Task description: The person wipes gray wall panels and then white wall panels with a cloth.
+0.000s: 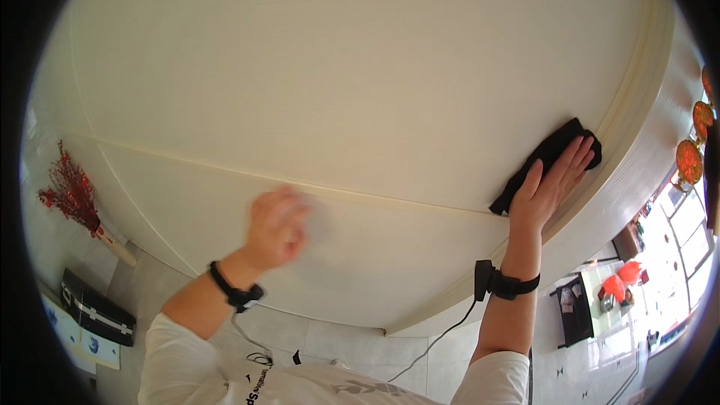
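A black cloth (551,151) lies against the large white panel (360,82), close to its raised right border. My right hand (551,184) is laid over the cloth with fingers stretched up, pressing it to the surface; part of the cloth is hidden beneath the palm. My left hand (277,226) is near the panel's lower seam, blurred by motion. Its fingers are loosely bent and apart, and I see nothing in them. Whether it touches the panel, I cannot tell. Each wrist wears a black strap with a small device and a cable.
Red dried branches (71,195) stand in a pale vase at the left, above a black case (97,307). To the right, a table (592,304) carries red bags near bright windows. Round red-gold ornaments (688,161) hang at the right edge. Grey floor tiles show below.
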A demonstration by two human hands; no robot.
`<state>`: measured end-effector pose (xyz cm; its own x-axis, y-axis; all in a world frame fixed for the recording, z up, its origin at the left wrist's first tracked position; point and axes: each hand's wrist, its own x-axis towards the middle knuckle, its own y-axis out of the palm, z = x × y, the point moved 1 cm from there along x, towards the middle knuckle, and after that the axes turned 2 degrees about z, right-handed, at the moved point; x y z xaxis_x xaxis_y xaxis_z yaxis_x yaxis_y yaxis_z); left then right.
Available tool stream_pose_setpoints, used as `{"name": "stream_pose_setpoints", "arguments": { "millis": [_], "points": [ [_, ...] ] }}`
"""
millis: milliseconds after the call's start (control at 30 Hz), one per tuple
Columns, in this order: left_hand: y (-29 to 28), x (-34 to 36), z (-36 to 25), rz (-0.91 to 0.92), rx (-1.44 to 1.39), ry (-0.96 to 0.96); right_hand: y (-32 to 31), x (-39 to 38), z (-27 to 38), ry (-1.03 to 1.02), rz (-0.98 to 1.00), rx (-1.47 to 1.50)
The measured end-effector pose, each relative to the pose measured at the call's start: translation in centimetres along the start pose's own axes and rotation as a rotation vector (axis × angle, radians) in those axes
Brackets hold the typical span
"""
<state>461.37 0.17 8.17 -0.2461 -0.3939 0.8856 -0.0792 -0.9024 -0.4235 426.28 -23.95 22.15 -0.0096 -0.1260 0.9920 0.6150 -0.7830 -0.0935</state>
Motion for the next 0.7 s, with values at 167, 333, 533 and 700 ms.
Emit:
{"name": "stream_pose_setpoints", "arguments": {
  "millis": [167,333,533,700],
  "points": [
    [-7.5,-8.0,10.3,0.016,0.244,-0.274,2.3,0.3,5.9,-0.099,-0.056,0.009],
    [-12.3,-12.4,16.1,-0.026,0.251,-0.327,5.5,-1.9,19.8,-0.067,0.015,0.087],
    [-12.9,-15.2,18.0,-0.011,0.191,-0.513,8.6,-4.3,40.2,-0.215,0.147,0.330],
    [-12.2,-12.3,17.6,-0.139,0.152,-0.520,6.8,-4.8,44.6,-0.317,0.101,0.346]
  ]
}}
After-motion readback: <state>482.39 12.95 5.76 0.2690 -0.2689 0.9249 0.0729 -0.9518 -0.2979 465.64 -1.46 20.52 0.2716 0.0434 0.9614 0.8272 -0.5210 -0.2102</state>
